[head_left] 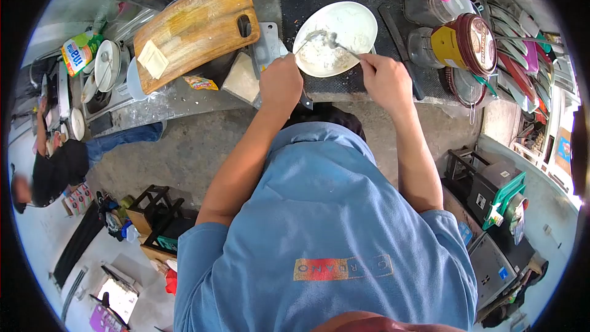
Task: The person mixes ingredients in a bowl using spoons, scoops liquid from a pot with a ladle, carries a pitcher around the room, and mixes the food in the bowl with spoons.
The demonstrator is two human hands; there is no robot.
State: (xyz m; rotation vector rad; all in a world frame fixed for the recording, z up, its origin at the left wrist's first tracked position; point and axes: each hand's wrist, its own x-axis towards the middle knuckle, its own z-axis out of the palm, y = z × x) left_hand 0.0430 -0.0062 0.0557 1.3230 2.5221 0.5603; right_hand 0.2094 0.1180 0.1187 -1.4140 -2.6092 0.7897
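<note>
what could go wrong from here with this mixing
The flour-like powder could spill over the rim of the shallow dish if both utensils stir hard. The right hand works close to the long knife, so an outward swing might bump it. The pale slices lie near the cutting board's end and may slide off if it is knocked.

I see a white oval bowl [370, 27] of pale, crumbly mixture [327, 59] on the counter [215, 102], two metal utensils [332, 41] angled into it.

The board [193, 24] lies left of the bowl [353, 21]; the jar [462, 44] stands right, on the surface [209, 106].
</note>
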